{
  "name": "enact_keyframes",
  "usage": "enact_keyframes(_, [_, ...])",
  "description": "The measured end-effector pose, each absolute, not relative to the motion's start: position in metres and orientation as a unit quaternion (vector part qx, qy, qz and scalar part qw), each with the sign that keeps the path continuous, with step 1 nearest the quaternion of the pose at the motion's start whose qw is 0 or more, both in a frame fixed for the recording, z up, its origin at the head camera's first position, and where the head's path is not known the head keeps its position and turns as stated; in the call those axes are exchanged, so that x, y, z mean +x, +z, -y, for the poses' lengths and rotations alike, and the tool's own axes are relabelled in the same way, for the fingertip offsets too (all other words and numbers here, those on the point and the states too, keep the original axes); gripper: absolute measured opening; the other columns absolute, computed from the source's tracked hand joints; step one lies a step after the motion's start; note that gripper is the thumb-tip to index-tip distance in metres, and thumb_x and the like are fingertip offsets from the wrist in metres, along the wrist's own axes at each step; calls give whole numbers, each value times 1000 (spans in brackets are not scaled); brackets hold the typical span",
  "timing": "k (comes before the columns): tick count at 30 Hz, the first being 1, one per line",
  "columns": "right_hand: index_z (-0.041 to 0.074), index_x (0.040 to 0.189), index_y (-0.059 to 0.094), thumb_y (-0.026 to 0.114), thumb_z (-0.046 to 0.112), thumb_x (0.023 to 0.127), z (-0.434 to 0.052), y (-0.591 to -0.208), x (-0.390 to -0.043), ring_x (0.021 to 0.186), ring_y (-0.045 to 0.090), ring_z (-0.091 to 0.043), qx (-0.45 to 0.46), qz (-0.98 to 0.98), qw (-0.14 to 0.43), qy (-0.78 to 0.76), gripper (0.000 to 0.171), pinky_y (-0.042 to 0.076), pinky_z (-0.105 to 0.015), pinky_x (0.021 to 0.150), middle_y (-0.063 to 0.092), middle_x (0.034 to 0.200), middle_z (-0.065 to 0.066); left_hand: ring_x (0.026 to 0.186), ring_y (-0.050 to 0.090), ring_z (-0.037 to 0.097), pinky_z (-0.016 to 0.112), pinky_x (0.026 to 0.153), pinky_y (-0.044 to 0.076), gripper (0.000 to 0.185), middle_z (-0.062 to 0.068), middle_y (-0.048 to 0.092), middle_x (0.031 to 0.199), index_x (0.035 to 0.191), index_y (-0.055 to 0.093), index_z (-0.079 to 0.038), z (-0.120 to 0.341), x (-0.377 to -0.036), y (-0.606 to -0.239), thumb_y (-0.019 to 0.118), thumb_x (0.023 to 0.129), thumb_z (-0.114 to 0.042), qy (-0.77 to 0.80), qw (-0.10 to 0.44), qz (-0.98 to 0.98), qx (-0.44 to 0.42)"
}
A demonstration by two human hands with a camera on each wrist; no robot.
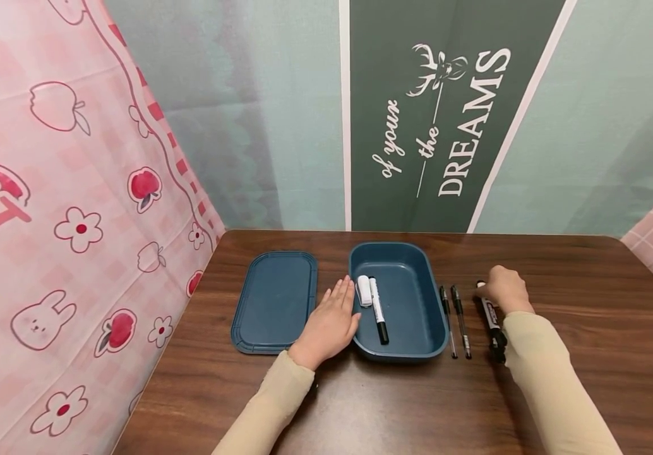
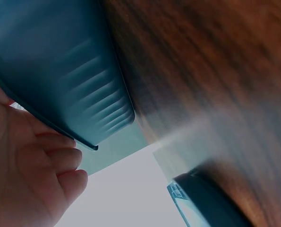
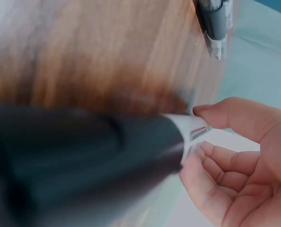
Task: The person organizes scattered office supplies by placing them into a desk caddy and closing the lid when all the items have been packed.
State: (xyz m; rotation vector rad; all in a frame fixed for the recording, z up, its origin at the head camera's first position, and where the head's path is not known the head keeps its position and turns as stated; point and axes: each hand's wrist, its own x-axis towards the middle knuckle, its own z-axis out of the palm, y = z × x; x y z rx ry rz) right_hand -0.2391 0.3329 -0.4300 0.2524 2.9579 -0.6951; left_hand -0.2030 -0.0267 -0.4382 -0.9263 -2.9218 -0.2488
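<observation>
My left hand (image 1: 329, 325) touches the left wall of a blue plastic box (image 1: 412, 309), its fingers extended along the rim. In the left wrist view those fingers (image 2: 64, 161) lie against the ribbed box side (image 2: 83, 85). Inside the box are a white marker with a black cap (image 1: 379, 313) and a short white clipped object (image 1: 364, 292). On the right, my right hand (image 1: 505, 289) pinches the far end of a black-and-white marker (image 1: 491, 319). Its thumb and fingers sit around the marker's white end (image 3: 192, 130) in the right wrist view. The marker's near end looks dark and blurred there.
A blue lid (image 1: 275, 303) lies flat left of the box. Two slim black-capped pens, a left one (image 1: 448, 322) and a right one (image 1: 461, 322), lie between the box and my right hand. The wooden table (image 1: 588, 297) meets a hanging cloth (image 1: 298, 126) behind.
</observation>
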Motion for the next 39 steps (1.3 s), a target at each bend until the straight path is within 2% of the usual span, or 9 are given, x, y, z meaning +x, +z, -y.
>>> enact_keyframes(4, [13,52,36,67,16,81,-340,-431,-241,45,38,-13,77,-963,60,-251,42,35,-28,43,30,50,3,141,21,26,38,113,23,59,18,21,153,147,25,4,27,-204,-439,40,102,-32,-80,34,949,-302])
enact_keyframes(7, [13,49,41,67,16,80,-349,-434,-244,44,45,-12,71,-956,74,-277,41,42,-27,43,36,47,4,141,21,26,38,113,23,60,18,21,153,147,25,4,27,-205,-439,40,102,-32,-80,34,949,-302])
enact_keyframes(9, [6,51,51,67,13,81,-356,-437,-246,47,53,-12,70,-942,93,-315,34,51,-28,47,47,50,3,141,21,26,38,113,23,60,18,21,153,147,25,4,26,-205,-439,40,102,-32,-80,32,950,-301])
enact_keyframes(11, [-3,60,61,66,11,82,-362,-439,-247,54,60,-13,73,-925,113,-354,27,56,-30,54,56,58,0,141,20,25,38,113,22,60,17,20,153,147,24,4,26,-205,-439,40,102,-32,-80,28,950,-299])
enact_keyframes(14, [-13,78,67,64,8,84,-369,-441,-247,63,63,-13,75,-901,136,-405,22,58,-32,62,63,73,-5,141,19,25,37,113,21,60,17,20,154,147,24,3,26,-205,-438,40,102,-32,-78,24,951,-297])
enact_keyframes(27, [-28,111,49,53,8,94,-383,-447,-245,69,62,-5,72,-823,177,-535,40,56,-26,69,64,78,0,141,19,25,37,113,22,59,17,20,154,147,24,4,27,-205,-437,39,102,-32,-75,24,952,-295])
enact_keyframes(30, [-28,110,51,52,9,94,-385,-447,-244,69,62,-5,74,-817,179,-543,40,56,-25,68,64,78,1,141,19,25,37,113,22,59,17,20,154,147,24,4,27,-205,-438,39,102,-32,-75,24,952,-295])
enact_keyframes(36, [-15,101,63,52,12,96,-392,-447,-246,71,62,-5,82,-807,190,-554,30,56,-24,69,63,80,3,141,19,25,37,113,21,59,17,19,154,147,23,4,27,-205,-438,39,102,-32,-78,25,951,-297])
enact_keyframes(39, [-13,102,63,51,13,96,-395,-448,-246,73,62,-5,79,-802,199,-558,30,56,-24,71,63,82,3,142,18,25,37,114,21,59,17,19,154,147,23,4,27,-205,-438,38,102,-32,-81,23,951,-298])
